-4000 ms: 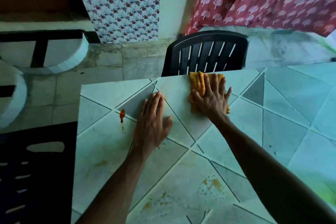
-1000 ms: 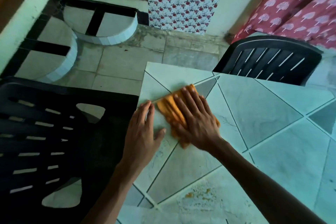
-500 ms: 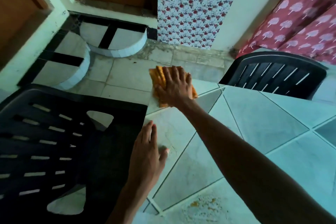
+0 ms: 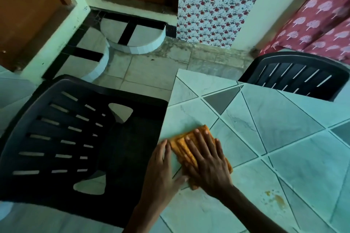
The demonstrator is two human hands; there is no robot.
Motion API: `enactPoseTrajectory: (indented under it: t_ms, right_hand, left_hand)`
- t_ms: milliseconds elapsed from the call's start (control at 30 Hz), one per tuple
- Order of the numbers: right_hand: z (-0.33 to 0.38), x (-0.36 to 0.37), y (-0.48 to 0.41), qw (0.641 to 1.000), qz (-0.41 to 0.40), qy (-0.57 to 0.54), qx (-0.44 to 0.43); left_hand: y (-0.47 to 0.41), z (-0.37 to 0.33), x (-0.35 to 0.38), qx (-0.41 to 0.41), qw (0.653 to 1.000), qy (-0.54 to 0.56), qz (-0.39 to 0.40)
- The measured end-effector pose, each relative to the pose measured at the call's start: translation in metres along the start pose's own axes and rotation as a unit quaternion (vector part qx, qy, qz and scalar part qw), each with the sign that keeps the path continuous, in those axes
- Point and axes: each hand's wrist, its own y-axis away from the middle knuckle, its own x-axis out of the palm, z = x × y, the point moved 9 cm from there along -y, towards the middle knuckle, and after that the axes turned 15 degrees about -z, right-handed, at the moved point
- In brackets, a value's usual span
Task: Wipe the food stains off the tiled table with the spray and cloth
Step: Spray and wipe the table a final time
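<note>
flat right hand (image 4: 209, 164), ribbed orange cloth (image 4: 184, 146)

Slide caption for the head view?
Right hand presses orange cloth on tiled table near its edge, left hand flat alongside; food stain nearby.

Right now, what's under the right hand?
An orange cloth, pressed flat on the tiled table by the right hand. The tile beneath the cloth is covered, so any stain there cannot be seen.

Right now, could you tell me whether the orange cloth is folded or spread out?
Folded: the orange cloth shows several stacked layers at its edge under the flat right hand.
</note>
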Motion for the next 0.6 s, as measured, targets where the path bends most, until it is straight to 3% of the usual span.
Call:
enactPoseTrajectory:
  t_ms: [300,400,500,600]
  right_hand:
    - [-0.021,0.018,-0.178,0.981,-0.017,0.024,0.192]
    - [0.005,0.016,-0.158,0.992,-0.004,0.028,0.125]
    - [0.040,0.012,-0.087,1.000,0.007,-0.003,0.009]
    - [0.049,0.008,-0.025,0.999,0.016,-0.004,-0.049]
  left_hand:
    - [0.042,0.007,-0.005,-0.045,0.999,-0.008,-0.026]
    - [0.048,0.014,-0.010,-0.071,0.996,-0.028,-0.038]
    - [0.056,0.022,-0.013,-0.089,0.994,-0.047,-0.038]
    - [0.057,0.025,-0.017,-0.094,0.993,-0.050,-0.051]
